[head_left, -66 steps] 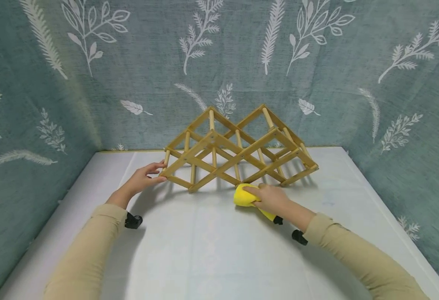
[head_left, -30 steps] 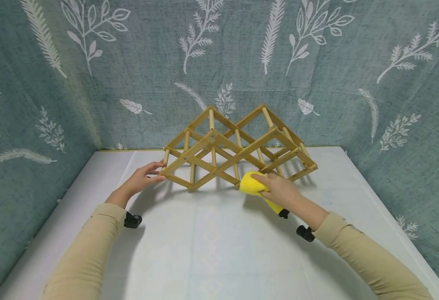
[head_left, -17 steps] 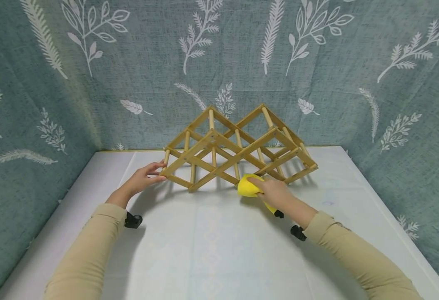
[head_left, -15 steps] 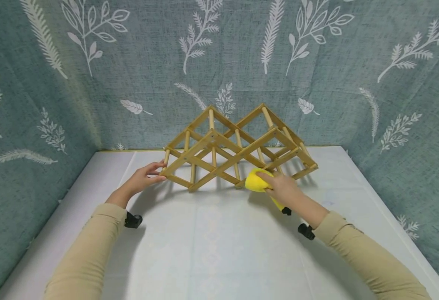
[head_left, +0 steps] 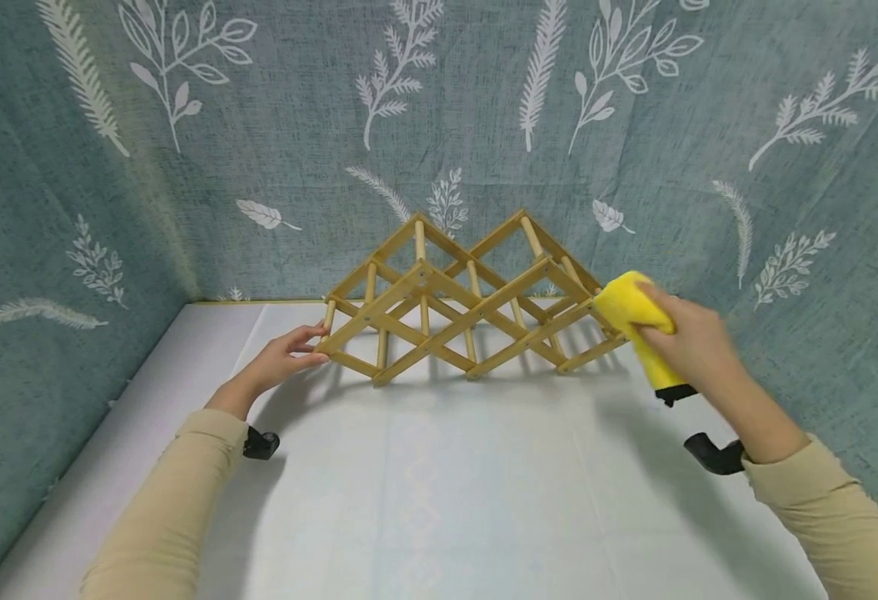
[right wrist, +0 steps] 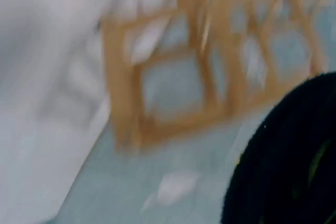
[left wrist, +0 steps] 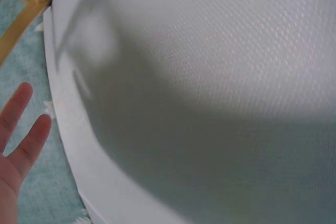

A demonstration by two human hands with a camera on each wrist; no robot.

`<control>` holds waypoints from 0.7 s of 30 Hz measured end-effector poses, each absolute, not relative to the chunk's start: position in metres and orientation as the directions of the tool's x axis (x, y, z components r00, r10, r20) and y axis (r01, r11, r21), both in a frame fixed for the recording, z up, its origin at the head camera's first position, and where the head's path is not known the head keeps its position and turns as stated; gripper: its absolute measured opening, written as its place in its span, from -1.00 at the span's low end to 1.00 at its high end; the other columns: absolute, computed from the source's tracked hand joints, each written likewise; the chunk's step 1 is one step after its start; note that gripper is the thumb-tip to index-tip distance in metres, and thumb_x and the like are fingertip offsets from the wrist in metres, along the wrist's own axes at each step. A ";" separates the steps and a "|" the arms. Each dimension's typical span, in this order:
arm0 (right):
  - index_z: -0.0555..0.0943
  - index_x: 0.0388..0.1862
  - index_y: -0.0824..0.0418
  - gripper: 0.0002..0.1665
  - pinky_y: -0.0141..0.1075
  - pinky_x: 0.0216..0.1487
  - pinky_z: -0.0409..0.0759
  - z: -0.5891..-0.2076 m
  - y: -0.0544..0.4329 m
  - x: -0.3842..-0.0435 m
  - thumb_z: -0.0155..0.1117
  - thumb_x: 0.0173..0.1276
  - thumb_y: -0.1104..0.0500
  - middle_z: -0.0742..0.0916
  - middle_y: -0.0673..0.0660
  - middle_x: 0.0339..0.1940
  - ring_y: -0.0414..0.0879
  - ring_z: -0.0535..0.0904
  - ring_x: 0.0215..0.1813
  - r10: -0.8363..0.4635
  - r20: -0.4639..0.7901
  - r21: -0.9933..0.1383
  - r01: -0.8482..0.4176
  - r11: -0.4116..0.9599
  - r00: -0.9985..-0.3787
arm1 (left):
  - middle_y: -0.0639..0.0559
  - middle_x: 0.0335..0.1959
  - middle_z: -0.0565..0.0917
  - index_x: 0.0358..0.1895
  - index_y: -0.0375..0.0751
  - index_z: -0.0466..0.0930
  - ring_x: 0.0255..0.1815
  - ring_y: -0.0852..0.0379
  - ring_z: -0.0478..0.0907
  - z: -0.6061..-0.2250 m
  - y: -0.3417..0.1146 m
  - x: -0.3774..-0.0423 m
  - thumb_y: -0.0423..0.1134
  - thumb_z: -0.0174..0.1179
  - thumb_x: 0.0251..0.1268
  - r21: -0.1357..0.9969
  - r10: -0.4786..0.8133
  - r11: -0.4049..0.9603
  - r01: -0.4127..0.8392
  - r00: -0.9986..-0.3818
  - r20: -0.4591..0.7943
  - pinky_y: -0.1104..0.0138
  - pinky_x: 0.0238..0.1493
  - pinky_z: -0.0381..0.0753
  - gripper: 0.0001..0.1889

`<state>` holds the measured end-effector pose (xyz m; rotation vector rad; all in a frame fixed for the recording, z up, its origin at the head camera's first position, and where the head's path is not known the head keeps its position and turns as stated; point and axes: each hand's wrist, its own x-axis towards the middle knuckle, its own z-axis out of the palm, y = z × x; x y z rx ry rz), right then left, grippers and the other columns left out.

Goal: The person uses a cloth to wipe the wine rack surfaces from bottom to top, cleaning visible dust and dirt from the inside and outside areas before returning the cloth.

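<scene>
A folding wooden rack (head_left: 484, 312) of crossed slats and round rods stands near the back of the table. At its left end my left hand (head_left: 277, 367) holds the end rod between thumb and fingers; two other fingers (left wrist: 31, 142) extend loosely in the left wrist view. My right hand (head_left: 690, 333) grips a soft yellow cloth-like thing (head_left: 656, 362) with a black end, raised at the rack's right end and overlapping it in the head view. In the right wrist view the black end (right wrist: 283, 171) is close to the camera, with the rack (right wrist: 170, 129) blurred behind it.
A white-covered table (head_left: 439, 475) lies under everything. Green-blue curtains (head_left: 319, 108) with white leaf patterns enclose the back and both sides. Black wrist mounts (head_left: 262, 444) show beside the forearms.
My right hand has moved the yellow thing from the rack's front middle rightward and up to its right end. The left hand and the rack stay in place.
</scene>
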<state>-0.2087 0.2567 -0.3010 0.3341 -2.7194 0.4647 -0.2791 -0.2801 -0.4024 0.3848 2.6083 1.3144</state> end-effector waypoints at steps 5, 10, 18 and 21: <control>0.40 0.26 0.10 -0.38 -0.21 -0.55 0.43 -0.340 0.184 -0.203 0.29 0.19 0.12 0.64 0.30 -0.26 -0.01 0.46 -0.50 -0.398 0.236 -0.209 -0.447 0.870 -0.886 | -0.17 0.44 0.05 0.30 -0.24 0.24 0.23 -0.30 0.27 -0.405 -0.281 -0.279 -0.04 0.18 0.21 0.808 0.310 0.573 0.139 -0.949 -0.056 -0.14 0.14 0.32 -0.36; 0.38 0.28 -0.03 -0.38 -0.41 -0.68 0.32 -0.379 0.100 -0.211 0.27 0.22 0.07 0.63 0.23 -0.26 -0.16 0.35 -0.65 -0.549 0.117 -0.181 -0.561 0.808 -0.828 | -0.14 0.45 0.04 0.32 -0.23 0.21 0.24 -0.31 0.26 -0.408 -0.282 -0.283 0.00 0.18 0.20 0.807 0.315 0.576 0.127 -0.946 -0.075 -0.15 0.15 0.29 -0.32; 0.36 0.28 -0.12 -0.39 -0.41 -0.57 0.47 -0.408 -0.003 -0.221 0.23 0.25 -0.07 0.65 0.13 -0.17 -0.17 0.52 -0.44 -0.701 0.026 0.030 -0.700 0.714 -0.713 | -0.08 0.46 0.02 0.34 -0.13 0.22 0.23 -0.31 0.26 -0.407 -0.282 -0.282 0.07 0.17 0.18 0.782 0.302 0.612 0.118 -0.949 -0.093 -0.14 0.13 0.32 -0.31; 0.34 0.29 -0.13 -0.40 -0.36 -0.49 0.52 -0.413 -0.021 -0.226 0.20 0.27 -0.07 0.66 0.11 -0.14 -0.14 0.57 -0.31 -0.685 -0.006 0.068 -0.684 0.726 -0.728 | -0.08 0.45 0.03 0.34 -0.12 0.22 0.22 -0.31 0.28 -0.406 -0.282 -0.281 0.07 0.17 0.18 0.779 0.293 0.616 0.116 -0.952 -0.090 -0.13 0.12 0.33 -0.31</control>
